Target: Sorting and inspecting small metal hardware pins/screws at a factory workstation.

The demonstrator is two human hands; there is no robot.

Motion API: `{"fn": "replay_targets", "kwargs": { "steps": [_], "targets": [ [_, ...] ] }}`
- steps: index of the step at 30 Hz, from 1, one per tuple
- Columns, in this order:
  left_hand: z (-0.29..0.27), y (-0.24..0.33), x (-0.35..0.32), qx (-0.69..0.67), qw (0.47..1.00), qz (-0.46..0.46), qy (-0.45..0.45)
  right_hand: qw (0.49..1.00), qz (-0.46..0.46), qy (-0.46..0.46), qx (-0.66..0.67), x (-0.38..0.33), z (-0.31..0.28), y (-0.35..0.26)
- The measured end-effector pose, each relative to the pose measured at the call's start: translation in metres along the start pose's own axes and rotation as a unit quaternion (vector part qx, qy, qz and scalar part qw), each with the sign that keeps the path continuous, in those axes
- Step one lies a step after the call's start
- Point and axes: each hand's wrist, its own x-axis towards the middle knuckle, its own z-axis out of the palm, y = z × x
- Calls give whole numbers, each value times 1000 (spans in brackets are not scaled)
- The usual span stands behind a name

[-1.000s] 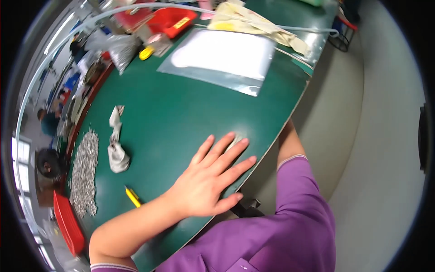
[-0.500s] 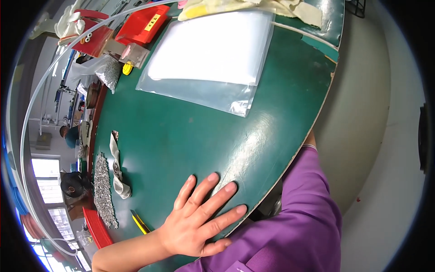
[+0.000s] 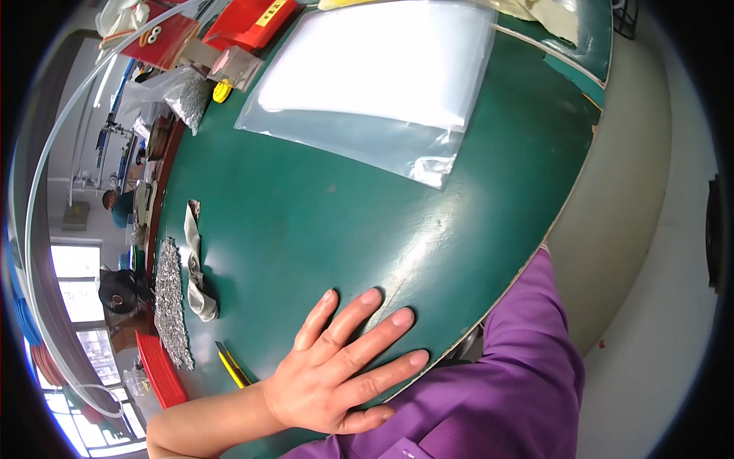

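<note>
Down by the near edge of this green worktop [image 3: 321,229], something's just shifted: a second ago a fair stretch of bare right forearm showed past the purple sleeve [image 3: 527,306], and now it's pretty much all sleeve, the rest tucked under the edge. Right hand's hidden, so can't tell what those fingers are doing. I'd take it that any action is out of sight down there, since nothing up top is being handled.

Next biggest, a clear plastic bag [image 3: 352,138] with a white sheet [image 3: 367,69] inside lies toward the far end, well apart from the fingers. The left hand [image 3: 332,375] is palm down at the near edge, fingers fanned out, touching only the worktop. Silvery metal bits [image 3: 172,306] are heaped along the left edge, a twisted grey cloth [image 3: 202,302] just beside them. Smallest: what looks like a yellow cutter [image 3: 233,366], behind the fingers by the left forearm [image 3: 214,417], maybe touching it.
</note>
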Motion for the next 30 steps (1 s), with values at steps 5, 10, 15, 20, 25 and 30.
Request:
{"fn": "replay_targets", "kwargs": {
  "steps": [5, 10, 15, 20, 25, 30],
  "targets": [
    [-4, 1, 5, -7, 1000, 3, -10, 998, -50, 25, -23, 1, -51, -15],
    [-8, -1, 0, -30, 999, 3, 27, 990, -128, 38, -46, -17, -99, -64],
    [1, -3, -12, -63, 995, 32, 77, 970, -238, -6, -49, -46, -101, -135],
    [26, -13, -20, -51, 976, 79, 197, 940, -329, -75, -44, -84, -87, -176],
    [33, -5, -11, -18, 979, 85, 186, 951, -287, 26, 115, -71, -180, -198],
    [-5, -8, -24, -91, 989, 59, 100, 892, -335, -24, 303, -149, -249, -305]
  ]
}}
